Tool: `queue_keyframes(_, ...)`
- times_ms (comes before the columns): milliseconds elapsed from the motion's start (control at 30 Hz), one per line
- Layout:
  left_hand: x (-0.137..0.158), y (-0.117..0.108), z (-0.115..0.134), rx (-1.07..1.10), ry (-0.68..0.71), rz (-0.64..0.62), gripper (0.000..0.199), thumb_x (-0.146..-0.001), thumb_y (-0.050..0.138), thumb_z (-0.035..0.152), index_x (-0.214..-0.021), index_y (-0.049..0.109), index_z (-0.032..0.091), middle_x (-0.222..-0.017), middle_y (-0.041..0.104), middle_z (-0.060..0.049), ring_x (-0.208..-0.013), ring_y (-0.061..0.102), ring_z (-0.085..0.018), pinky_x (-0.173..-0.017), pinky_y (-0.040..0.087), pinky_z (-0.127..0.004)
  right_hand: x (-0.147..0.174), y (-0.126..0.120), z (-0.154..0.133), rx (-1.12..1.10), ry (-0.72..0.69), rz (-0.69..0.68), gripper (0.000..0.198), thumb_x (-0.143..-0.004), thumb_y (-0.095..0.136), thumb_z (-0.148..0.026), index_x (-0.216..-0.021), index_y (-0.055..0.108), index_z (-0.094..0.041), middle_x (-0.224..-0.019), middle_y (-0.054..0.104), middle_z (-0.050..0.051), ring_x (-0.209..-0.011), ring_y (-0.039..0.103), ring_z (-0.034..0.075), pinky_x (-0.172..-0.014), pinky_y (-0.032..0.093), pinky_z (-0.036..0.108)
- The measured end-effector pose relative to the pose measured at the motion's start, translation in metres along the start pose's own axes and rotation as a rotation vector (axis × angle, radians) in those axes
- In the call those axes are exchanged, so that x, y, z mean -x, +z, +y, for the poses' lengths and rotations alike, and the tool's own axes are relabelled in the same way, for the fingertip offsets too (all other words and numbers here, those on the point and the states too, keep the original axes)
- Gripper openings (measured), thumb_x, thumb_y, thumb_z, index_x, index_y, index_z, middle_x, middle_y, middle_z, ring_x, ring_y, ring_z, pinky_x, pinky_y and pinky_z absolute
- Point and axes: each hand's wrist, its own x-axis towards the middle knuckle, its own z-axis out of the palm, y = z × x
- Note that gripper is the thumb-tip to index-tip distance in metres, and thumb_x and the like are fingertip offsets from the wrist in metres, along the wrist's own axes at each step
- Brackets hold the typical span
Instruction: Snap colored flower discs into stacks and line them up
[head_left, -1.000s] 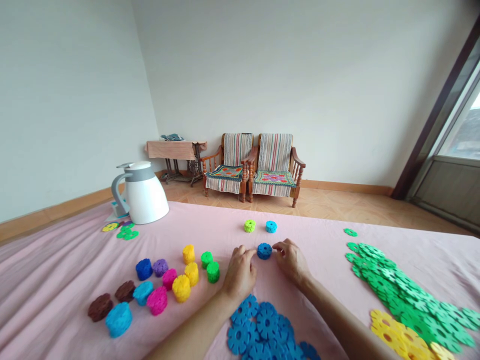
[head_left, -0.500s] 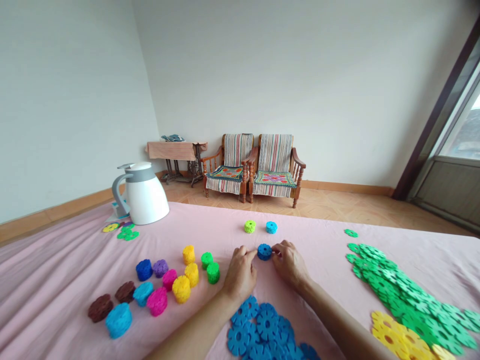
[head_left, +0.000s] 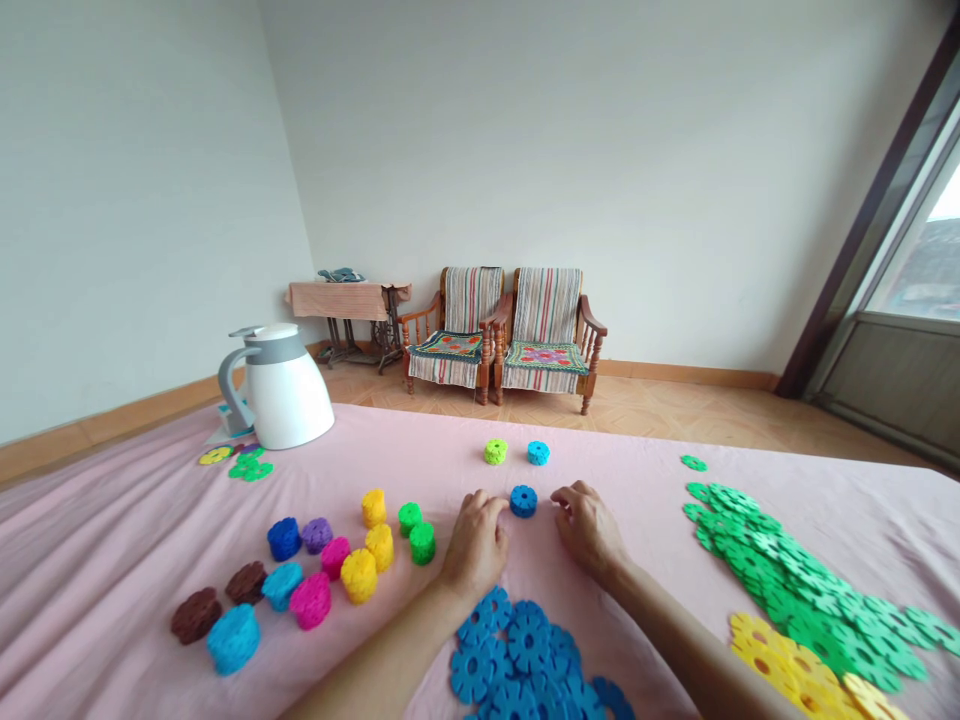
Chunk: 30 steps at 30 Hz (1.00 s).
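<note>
A short stack of blue flower-shaped plastic discs [head_left: 523,501] stands on the pink cloth between my hands. My left hand [head_left: 475,545] is at its left side, index finger stretched toward it, at or almost at its edge; I cannot tell if they touch. My right hand [head_left: 589,525] is apart from the stack on the right, fingers loosely bent and separated, nothing seen in them. Closer to me, between my forearms, lies a loose pile of blue discs [head_left: 529,640]. Behind the stack stand a lime stack [head_left: 496,452] and a light blue stack [head_left: 538,453].
Several coloured stacks, including a yellow one [head_left: 358,576], stand on the left. A white jug [head_left: 289,390] is at the back left, with a few loose discs near it. Loose green discs [head_left: 795,570] and yellow discs [head_left: 787,665] lie on the right. Two chairs [head_left: 544,330] stand beyond the cloth.
My right hand has drawn back to the right, away from the blue stack. My left hand stays beside it. The whole view has shifted slightly.
</note>
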Motion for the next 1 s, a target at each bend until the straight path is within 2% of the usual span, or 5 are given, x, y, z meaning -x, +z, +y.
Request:
queue_keyframes(300, -0.002, -0.016, 0.014, 0.075, 0.045, 0.013, 0.031, -0.071, 0.041, 0.001, -0.092, 0.058, 0.018, -0.095, 0.057, -0.004, -0.088, 0.053, -0.017, -0.083, 0.042, -0.029, 0.028, -0.023, 0.013, 0.167, -0.057, 0.027, 0.026, -0.079, 0.041, -0.009, -0.090, 0.063, -0.017, -0.092, 0.058, 0.008, -0.091, 0.050, 0.018, -0.080, 0.036, 0.024)
queue_keyframes(533, 0.021, -0.077, 0.033, 0.106, 0.108, -0.467, 0.028, -0.068, 0.048, 0.009, -0.091, 0.059, 0.021, -0.088, 0.056, 0.001, -0.075, 0.055, -0.013, -0.071, 0.042, -0.023, 0.029, -0.023, 0.012, 0.148, -0.078, 0.054, 0.027, -0.080, 0.041, -0.010, -0.093, 0.063, -0.017, -0.091, 0.057, 0.008, -0.091, 0.049, 0.017, -0.081, 0.035, 0.023)
queue_keyframes(667, 0.043, -0.103, 0.033, 0.052, 0.100, -0.590, 0.040, -0.064, 0.054, 0.010, -0.101, 0.058, 0.027, -0.096, 0.055, 0.001, -0.087, 0.053, -0.017, -0.078, 0.039, -0.026, 0.029, -0.025, 0.012, 0.149, -0.068, 0.040, 0.027, -0.080, 0.041, -0.009, -0.095, 0.063, -0.017, -0.092, 0.058, 0.008, -0.092, 0.049, 0.018, -0.081, 0.034, 0.024)
queue_keyframes(833, 0.052, -0.103, 0.029, 0.034, 0.095, -0.582, 0.041, -0.067, 0.052, 0.010, -0.103, 0.059, 0.029, -0.096, 0.054, -0.001, -0.092, 0.051, -0.018, -0.081, 0.037, -0.028, 0.030, -0.025, 0.011, 0.155, -0.063, 0.030, 0.027, -0.081, 0.041, -0.010, -0.095, 0.063, -0.017, -0.093, 0.058, 0.008, -0.092, 0.049, 0.018, -0.081, 0.035, 0.024)
queue_keyframes(1000, 0.047, -0.096, 0.025, 0.024, 0.046, -0.608, 0.034, -0.061, 0.052, 0.013, -0.093, 0.057, 0.023, -0.088, 0.052, 0.001, -0.076, 0.052, -0.015, -0.067, 0.038, -0.023, 0.029, -0.025, 0.011, 0.156, -0.062, 0.042, 0.026, -0.080, 0.041, -0.009, -0.090, 0.063, -0.017, -0.091, 0.057, 0.008, -0.091, 0.049, 0.018, -0.081, 0.035, 0.024)
